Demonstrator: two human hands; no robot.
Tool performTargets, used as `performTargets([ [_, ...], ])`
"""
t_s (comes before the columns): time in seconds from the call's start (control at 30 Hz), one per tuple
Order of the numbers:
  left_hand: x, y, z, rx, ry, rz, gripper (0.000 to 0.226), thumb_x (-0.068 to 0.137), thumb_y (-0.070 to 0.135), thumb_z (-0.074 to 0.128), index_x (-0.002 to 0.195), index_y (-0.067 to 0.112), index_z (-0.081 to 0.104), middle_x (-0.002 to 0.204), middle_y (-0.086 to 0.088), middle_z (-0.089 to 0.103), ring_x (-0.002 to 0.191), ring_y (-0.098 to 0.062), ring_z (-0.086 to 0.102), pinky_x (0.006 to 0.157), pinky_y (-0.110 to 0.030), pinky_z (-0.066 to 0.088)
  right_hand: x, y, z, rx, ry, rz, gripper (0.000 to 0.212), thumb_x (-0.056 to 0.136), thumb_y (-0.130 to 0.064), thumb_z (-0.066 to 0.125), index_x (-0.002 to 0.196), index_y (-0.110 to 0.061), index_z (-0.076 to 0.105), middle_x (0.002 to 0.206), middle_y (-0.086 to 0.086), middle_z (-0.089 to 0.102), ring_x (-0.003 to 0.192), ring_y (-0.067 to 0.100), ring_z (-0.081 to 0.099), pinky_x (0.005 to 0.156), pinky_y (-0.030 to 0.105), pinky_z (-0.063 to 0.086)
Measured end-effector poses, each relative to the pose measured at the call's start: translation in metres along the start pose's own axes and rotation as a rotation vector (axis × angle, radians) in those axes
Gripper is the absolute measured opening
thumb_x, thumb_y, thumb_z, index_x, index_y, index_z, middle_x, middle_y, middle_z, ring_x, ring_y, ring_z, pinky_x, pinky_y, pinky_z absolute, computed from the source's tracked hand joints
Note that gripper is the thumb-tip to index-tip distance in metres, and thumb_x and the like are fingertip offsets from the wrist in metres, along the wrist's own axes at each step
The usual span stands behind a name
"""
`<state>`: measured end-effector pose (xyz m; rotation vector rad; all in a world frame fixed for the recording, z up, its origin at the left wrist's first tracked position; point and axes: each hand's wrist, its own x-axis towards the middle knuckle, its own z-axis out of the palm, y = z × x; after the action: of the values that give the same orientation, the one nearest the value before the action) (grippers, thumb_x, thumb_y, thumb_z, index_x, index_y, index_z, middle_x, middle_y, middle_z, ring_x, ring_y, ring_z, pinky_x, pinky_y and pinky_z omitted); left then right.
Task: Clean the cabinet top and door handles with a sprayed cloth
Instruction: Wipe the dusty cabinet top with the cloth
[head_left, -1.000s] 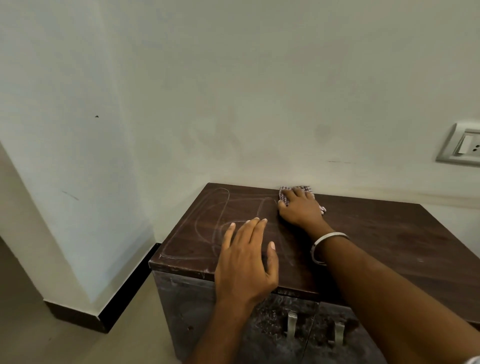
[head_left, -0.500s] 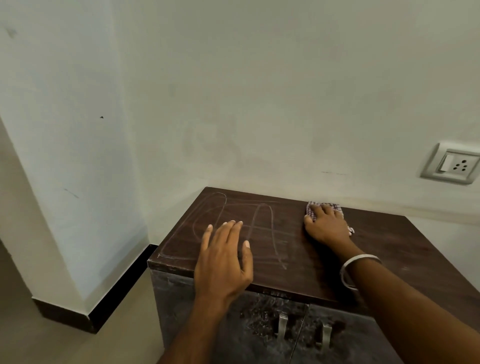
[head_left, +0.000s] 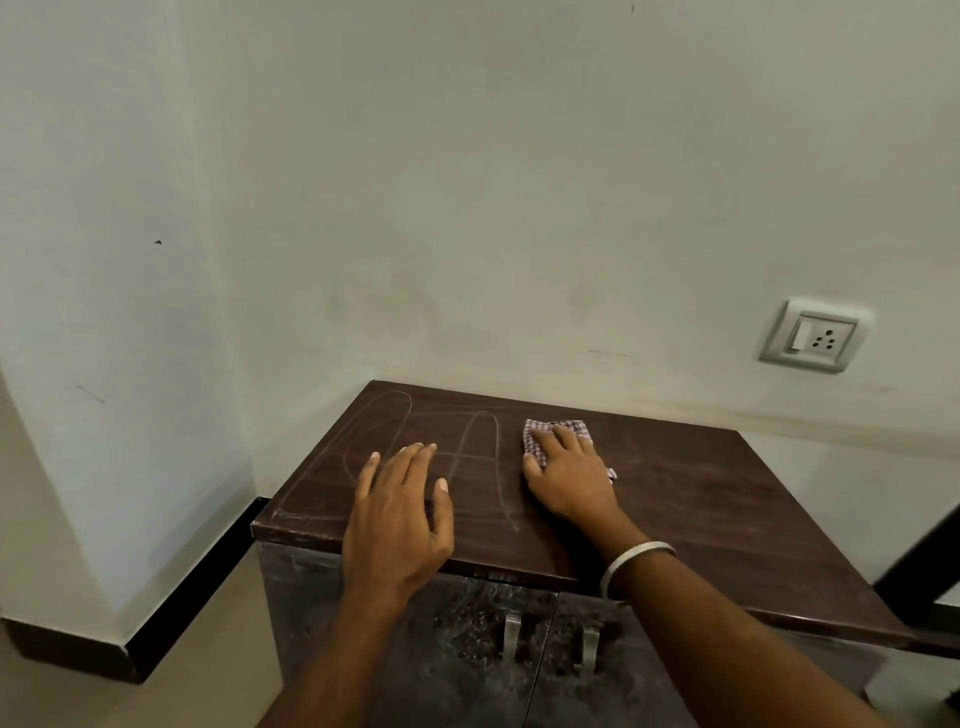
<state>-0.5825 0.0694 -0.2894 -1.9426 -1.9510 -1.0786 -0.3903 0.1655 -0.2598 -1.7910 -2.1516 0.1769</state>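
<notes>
Checked cloth (head_left: 540, 439) lay mid cabinet top (head_left: 727, 499), near back edge, pinned flat under right hand (head_left: 569, 478), fingers spread over it. Left hand (head_left: 397, 519) flat at front-left edge, fingers wide, holding nothing. 2 door handles (head_left: 511, 636) sat below front edge.

A white switch-and-socket plate (head_left: 813, 336) sits on the pale wall (head_left: 519, 182) at about three o'clock. A black skirting strip (head_left: 192, 587) runs along the wall's foot at eight o'clock, above the beige floor (head_left: 171, 696). A small dark speck (head_left: 157, 242) marks the left wall at ten o'clock.
</notes>
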Motion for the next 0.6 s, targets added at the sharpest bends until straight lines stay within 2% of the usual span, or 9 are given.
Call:
performTargets([
  [0.2, -0.001, 0.000, 0.000, 0.007, -0.007, -0.001, 0.057, 0.093, 0.043, 0.025, 0.135, 0.016, 0.050, 0.135, -0.001, 0.057, 0.128, -0.013, 0.049, 0.119, -0.040, 0.022, -0.011, 0.054, -0.021, -0.054, 0.028, 0.177, 0.057, 0.097, -0.044, 0.034, 0.151, -0.028, 0.029, 0.160, 0.007, 0.023, 0.147, 0.029, 0.018, 0.121, 0.040, 0.013],
  [0.33, 0.000, 0.001, 0.001, 0.016, -0.010, 0.000, 0.056, 0.093, 0.043, 0.025, 0.135, 0.015, 0.051, 0.134, -0.001, 0.058, 0.127, -0.013, 0.050, 0.118, -0.040, 0.023, -0.011, 0.043, -0.014, -0.043, 0.014, 0.230, 0.058, 0.095, -0.046, 0.032, 0.151, -0.029, 0.027, 0.161, 0.006, 0.019, 0.147, 0.033, 0.015, 0.122, 0.044, 0.011],
  [0.6, 0.000, 0.001, 0.000, 0.030, -0.008, 0.003, 0.057, 0.092, 0.042, 0.025, 0.134, 0.014, 0.051, 0.134, -0.003, 0.058, 0.127, -0.015, 0.049, 0.118, -0.039, 0.023, -0.039, -0.031, 0.012, 0.029, -0.009, -0.024, 0.057, 0.094, -0.049, 0.035, 0.148, -0.032, 0.031, 0.160, 0.003, 0.023, 0.148, 0.030, 0.014, 0.121, 0.047, 0.013],
])
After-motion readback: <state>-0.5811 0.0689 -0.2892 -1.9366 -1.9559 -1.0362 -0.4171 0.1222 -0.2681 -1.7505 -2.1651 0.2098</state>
